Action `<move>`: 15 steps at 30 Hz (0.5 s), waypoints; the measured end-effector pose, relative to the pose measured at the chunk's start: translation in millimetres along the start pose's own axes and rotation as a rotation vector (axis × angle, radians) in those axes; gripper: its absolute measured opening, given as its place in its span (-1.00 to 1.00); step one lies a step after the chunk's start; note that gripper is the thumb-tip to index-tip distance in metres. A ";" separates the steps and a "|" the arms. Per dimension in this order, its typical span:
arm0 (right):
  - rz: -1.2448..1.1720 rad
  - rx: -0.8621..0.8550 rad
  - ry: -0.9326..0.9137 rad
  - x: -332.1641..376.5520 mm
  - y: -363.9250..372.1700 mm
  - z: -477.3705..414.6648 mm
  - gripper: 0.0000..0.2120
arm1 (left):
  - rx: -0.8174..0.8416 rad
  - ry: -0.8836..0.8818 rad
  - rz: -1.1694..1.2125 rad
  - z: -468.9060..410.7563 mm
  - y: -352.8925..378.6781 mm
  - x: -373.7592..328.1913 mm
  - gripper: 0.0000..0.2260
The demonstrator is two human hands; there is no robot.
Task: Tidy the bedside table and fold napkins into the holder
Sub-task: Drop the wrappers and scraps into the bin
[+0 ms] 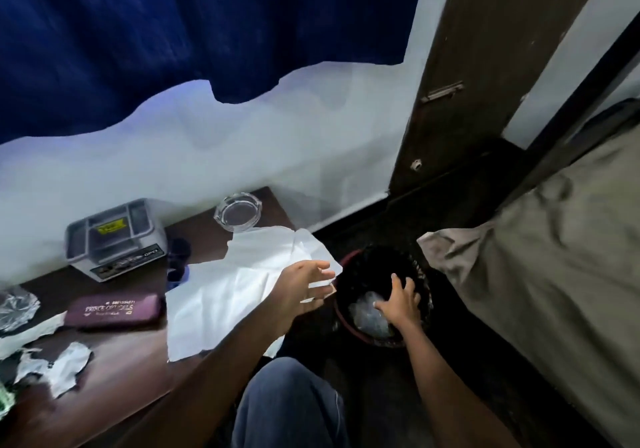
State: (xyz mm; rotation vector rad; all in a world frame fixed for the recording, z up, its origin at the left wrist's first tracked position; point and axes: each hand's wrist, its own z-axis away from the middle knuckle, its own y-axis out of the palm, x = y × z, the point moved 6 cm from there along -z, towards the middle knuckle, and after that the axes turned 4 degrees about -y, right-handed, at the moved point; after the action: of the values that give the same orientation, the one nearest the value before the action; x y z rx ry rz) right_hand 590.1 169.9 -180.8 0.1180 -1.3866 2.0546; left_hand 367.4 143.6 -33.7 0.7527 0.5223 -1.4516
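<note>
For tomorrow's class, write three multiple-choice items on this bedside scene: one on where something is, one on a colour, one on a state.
1. Where is the glass ashtray?
A. at the far edge of the table by the wall
B. inside the bin
C. on the bed

2. What colour is the glasses case?
A. green
B. maroon
C. yellow

3. What is the right hand doing?
A. gripping the ashtray
B. resting flat on the bed
C. spread open over the bin, holding nothing visible

Answers:
1 A, it stands on the table next to the pale wall.
2 B, the case is dark reddish with pale lettering.
3 C, the fingers are splayed above the crumpled waste in the bin.
</note>
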 end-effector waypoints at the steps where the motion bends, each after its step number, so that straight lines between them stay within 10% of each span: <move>1: -0.059 -0.001 -0.031 0.8 0.1 -3.2 -0.39 | -0.008 0.003 0.011 0.2 -1.5 -0.5 -0.83; 5: -0.267 -0.013 -0.081 5.7 -4.1 1.7 -0.86 | -0.039 0.014 0.063 4.6 -6.0 0.8 -0.83; 15: -0.493 -0.113 -0.211 84.0 -54.2 48.6 -0.84 | -0.001 0.020 0.081 54.3 -42.3 -6.5 -0.85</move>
State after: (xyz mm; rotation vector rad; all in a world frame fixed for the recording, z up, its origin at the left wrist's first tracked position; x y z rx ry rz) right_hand 541.0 179.4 -81.5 0.5823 -1.4234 1.5850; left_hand 318.4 110.1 1.7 0.7793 0.5024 -1.3697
